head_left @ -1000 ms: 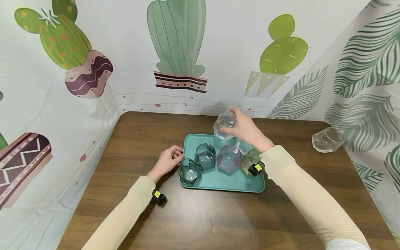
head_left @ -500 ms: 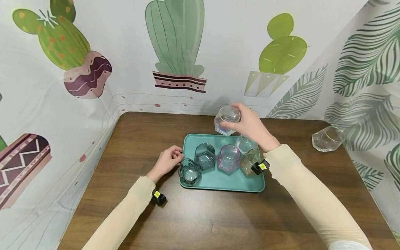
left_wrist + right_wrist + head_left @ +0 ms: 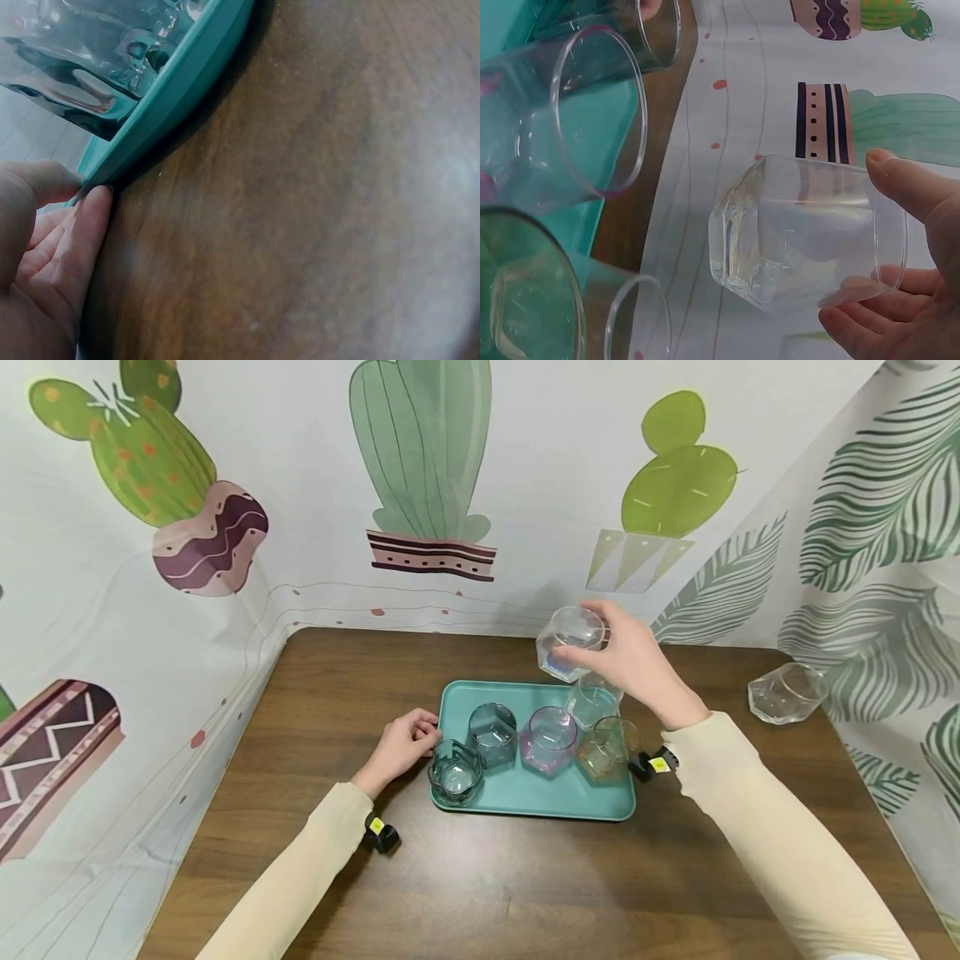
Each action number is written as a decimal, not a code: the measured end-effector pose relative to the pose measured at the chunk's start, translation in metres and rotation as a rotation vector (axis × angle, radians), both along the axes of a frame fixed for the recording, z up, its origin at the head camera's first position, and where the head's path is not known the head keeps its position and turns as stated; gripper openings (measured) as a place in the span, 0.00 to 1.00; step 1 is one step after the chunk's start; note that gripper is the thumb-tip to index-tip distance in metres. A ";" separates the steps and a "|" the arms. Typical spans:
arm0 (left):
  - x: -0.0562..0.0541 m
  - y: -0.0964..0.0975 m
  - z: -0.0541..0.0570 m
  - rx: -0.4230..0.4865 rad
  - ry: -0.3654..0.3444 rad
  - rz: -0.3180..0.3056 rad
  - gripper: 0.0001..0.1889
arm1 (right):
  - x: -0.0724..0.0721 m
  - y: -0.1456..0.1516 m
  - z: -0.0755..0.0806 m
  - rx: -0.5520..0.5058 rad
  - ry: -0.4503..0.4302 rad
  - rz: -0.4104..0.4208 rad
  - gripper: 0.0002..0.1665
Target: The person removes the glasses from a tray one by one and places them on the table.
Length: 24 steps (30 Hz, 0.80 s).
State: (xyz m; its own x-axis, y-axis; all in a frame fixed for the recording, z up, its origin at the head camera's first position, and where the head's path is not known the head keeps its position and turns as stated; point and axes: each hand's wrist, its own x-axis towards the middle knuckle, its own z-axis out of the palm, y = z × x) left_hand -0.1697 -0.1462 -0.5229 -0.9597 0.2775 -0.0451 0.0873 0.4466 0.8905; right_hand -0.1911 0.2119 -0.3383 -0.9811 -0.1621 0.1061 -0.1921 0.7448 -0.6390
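Observation:
My right hand (image 3: 637,660) holds a clear faceted drinking glass (image 3: 566,647) between thumb and fingers, raised beyond the back edge of the teal tray (image 3: 540,799). In the right wrist view the grip is near the glass's rim. My left hand (image 3: 399,747) pinches the tray's left rim; the left wrist view shows the thumb and a finger on either side of it. On the tray stand a dark teal glass (image 3: 456,775), a blue-grey glass (image 3: 492,739), a pink-tinted glass (image 3: 550,745), an amber glass (image 3: 602,753) and a clear glass (image 3: 595,700).
Another clear glass (image 3: 783,695) is at the right end of the wooden table (image 3: 495,893); whether it stands or lies is hard to tell. A cactus-print cloth (image 3: 540,502) hangs right behind the table's back edge.
My right hand has lifted the clear glass up from the tray's back edge and carried it to the right. The left hand and tray stay in place.

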 end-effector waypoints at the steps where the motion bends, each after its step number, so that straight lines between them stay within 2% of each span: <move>1: 0.000 0.000 0.000 -0.001 0.001 0.000 0.11 | 0.002 0.002 0.001 0.002 0.004 -0.003 0.52; 12: -0.001 0.001 -0.001 -0.010 0.003 0.003 0.12 | 0.020 0.028 0.015 0.045 0.039 -0.054 0.51; 24: -0.001 0.000 0.000 -0.008 -0.005 0.007 0.12 | 0.034 0.063 0.017 0.105 0.048 -0.132 0.54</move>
State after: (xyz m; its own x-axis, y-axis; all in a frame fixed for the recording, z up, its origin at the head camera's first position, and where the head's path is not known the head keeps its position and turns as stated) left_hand -0.1706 -0.1458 -0.5234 -0.9615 0.2699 -0.0516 0.0799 0.4543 0.8872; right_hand -0.1575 0.2749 -0.3209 -0.9888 -0.0450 0.1425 -0.1167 0.8279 -0.5485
